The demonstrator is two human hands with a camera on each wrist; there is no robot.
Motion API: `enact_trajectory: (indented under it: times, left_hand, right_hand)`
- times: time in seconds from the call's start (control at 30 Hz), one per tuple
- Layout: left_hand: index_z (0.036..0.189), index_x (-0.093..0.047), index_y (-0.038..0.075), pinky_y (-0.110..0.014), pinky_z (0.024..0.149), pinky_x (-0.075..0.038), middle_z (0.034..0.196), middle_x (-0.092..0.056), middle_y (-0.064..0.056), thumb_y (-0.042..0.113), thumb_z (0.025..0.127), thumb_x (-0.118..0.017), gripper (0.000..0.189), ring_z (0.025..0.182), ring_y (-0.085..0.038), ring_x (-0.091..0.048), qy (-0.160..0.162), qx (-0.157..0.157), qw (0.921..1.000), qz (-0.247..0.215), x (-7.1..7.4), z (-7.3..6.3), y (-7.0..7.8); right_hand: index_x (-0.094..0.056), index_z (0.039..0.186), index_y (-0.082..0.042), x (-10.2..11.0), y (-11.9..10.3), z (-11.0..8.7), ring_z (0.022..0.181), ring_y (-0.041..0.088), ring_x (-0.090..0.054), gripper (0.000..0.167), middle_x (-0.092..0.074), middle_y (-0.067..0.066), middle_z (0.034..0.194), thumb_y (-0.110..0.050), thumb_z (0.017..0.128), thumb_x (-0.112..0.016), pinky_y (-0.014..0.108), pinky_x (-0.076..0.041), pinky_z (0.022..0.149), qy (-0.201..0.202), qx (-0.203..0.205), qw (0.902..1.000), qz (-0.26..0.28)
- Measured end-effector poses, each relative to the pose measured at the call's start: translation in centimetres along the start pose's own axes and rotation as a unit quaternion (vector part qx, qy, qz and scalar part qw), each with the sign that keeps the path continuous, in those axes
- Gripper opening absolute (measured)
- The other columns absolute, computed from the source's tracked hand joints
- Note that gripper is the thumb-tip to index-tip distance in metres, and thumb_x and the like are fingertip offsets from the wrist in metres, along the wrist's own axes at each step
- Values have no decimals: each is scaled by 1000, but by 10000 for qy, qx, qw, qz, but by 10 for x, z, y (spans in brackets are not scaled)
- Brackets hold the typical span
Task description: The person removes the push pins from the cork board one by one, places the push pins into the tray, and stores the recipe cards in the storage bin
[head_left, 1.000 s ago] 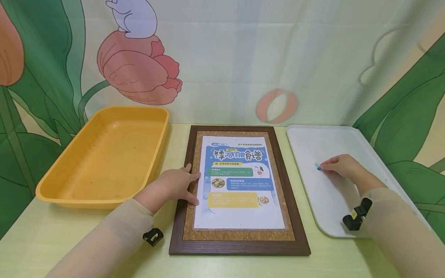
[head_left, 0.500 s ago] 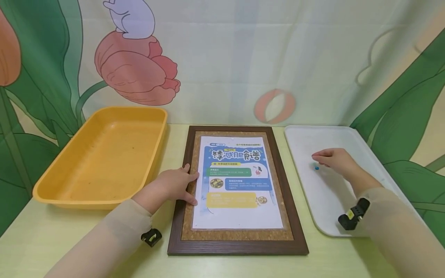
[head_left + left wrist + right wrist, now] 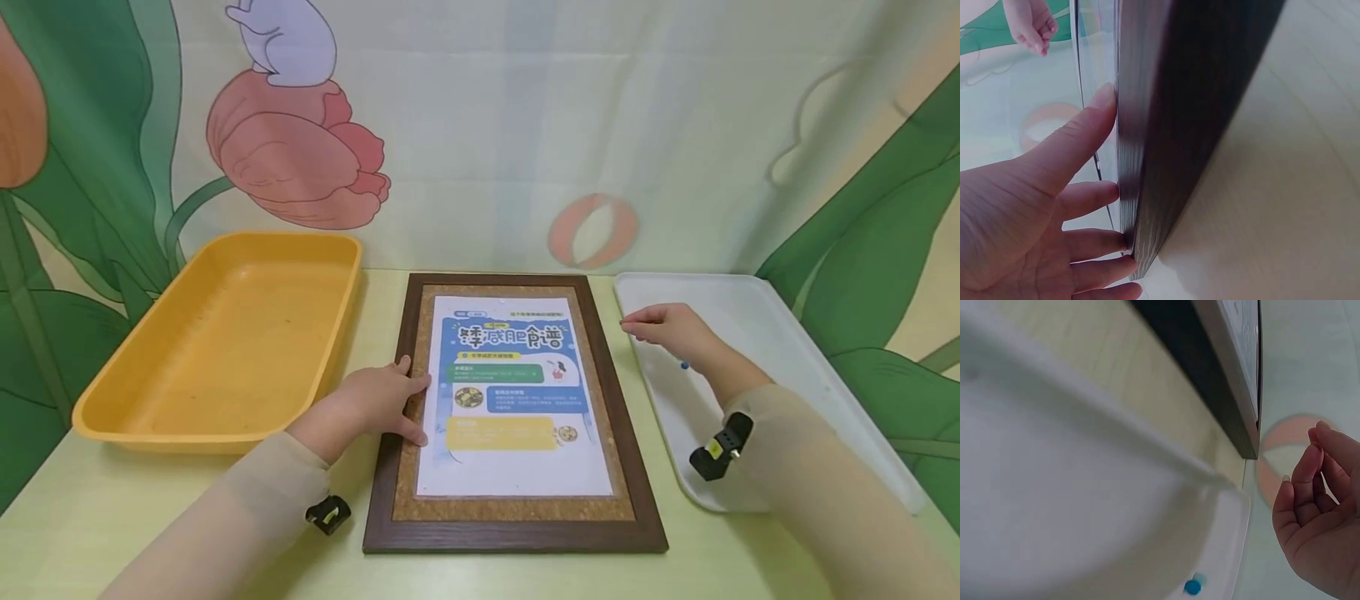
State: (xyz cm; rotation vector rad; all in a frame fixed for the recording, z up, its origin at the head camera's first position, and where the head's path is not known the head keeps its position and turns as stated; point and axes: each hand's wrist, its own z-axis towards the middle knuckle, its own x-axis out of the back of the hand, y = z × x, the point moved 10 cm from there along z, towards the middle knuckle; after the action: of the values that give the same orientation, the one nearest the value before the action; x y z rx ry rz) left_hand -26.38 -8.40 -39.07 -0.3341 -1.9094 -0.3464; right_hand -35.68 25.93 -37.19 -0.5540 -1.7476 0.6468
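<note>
My left hand point(image 3: 372, 402) rests on the left side of a brown-framed cork board point(image 3: 515, 533), its fingers spread and touching the frame's edge. A printed paper sheet point(image 3: 517, 472) lies on the cork. My right hand point(image 3: 671, 333) hovers between the board and the white tray point(image 3: 750, 312), with thumb and index fingertips pinched together. A tiny dark speck shows at these fingertips in the head view; its kind cannot be made out. On the tray lies a small blue round piece point(image 3: 1192, 587), with a paler teal bit point(image 3: 1200, 577) beside it in the right wrist view.
An orange-yellow plastic tub point(image 3: 225, 350) stands left of the board. Everything sits on a pale yellow-green table point(image 3: 300, 567). Behind hangs a printed curtain point(image 3: 480, 125) with flowers and leaves. A black camera point(image 3: 722, 446) is worn on the right wrist.
My right hand has lifted off the white tray and moved left towards the board, fingertips still pinched. The blue piece stays on the tray. My left hand has not moved.
</note>
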Motion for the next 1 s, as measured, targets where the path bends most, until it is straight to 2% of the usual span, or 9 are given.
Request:
enact_trajectory:
  times: [0.2, 0.37, 0.57, 0.77, 1.0]
  left_hand:
    - [141, -43, 13, -44, 84, -46, 145, -29, -26, 56, 69, -73, 89, 127, -38, -39, 43, 40, 10000, -27, 2, -1, 1]
    - [141, -43, 13, -43, 83, -47, 145, -30, -25, 56, 69, -73, 89, 128, -37, -39, 29, 51, 10000, -5, 1, -1, 1]
    - [141, -43, 13, -44, 85, -46, 145, -30, -25, 56, 69, -73, 89, 128, -37, -39, 18, 50, 10000, -26, 1, -1, 1]
    - [141, -44, 14, -43, 81, -47, 145, -30, -24, 56, 69, -73, 89, 128, -37, -39, 9, 131, 9999, 50, 1, -1, -2]
    - [140, -45, 13, -44, 83, -47, 145, -31, -25, 56, 68, -73, 89, 126, -38, -41, 30, 72, 10000, 28, 0, -1, 1]
  right_hand:
    - [-62, 116, -1, -9, -19, 10, 101, 29, -53, 42, -61, 16, 112, -34, 91, -60, 48, -38, 91, 47, 347, 9993, 114]
    - [-63, 117, -1, -22, -34, 17, 104, 30, -54, 39, -61, 16, 115, -31, 92, -59, 48, -39, 93, -137, 573, 9982, 105]
    - [-63, 117, -3, -31, -53, 24, 108, 32, -53, 36, -59, 15, 118, -28, 92, -59, 51, -37, 95, -189, 641, 9978, 21]
    - [-65, 116, -5, -39, -73, 33, 106, 29, -55, 37, -62, 12, 116, -31, 90, -62, 48, -39, 94, -211, 784, 9966, 133]
    - [-66, 115, -7, -49, -82, 40, 103, 28, -55, 34, -62, 10, 114, -30, 89, -63, 46, -41, 93, -326, 683, 9969, 230]
